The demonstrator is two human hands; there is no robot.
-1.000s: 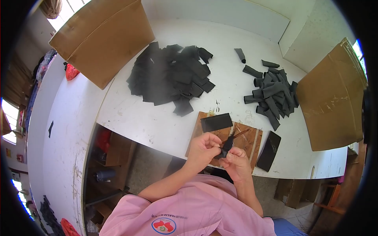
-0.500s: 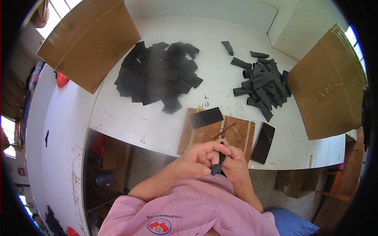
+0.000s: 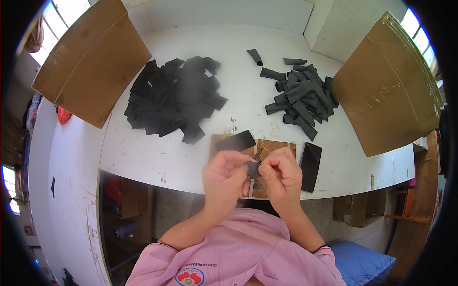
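Observation:
My left hand [image 3: 223, 177] and my right hand [image 3: 282, 175] meet over the near edge of the white table [image 3: 157, 157]. Between their fingertips they pinch a small black piece [image 3: 253, 169], folded or rolled. Under the hands lies a brown wooden board [image 3: 274, 145] with a flat black rectangle [image 3: 235, 141] on its far left corner. A black phone-like slab [image 3: 310, 160] lies just right of the board.
A heap of flat black pieces [image 3: 174, 97] lies at the table's left middle. A pile of rolled black pieces [image 3: 300, 95] lies at the right. Cardboard boxes stand at the far left [image 3: 90, 62] and right [image 3: 386, 90]. A blue cushion [image 3: 362, 262] is at lower right.
The hands have drawn closer together and the black piece between them looks shorter and more bunched. The view has shifted slightly; the piles have not moved.

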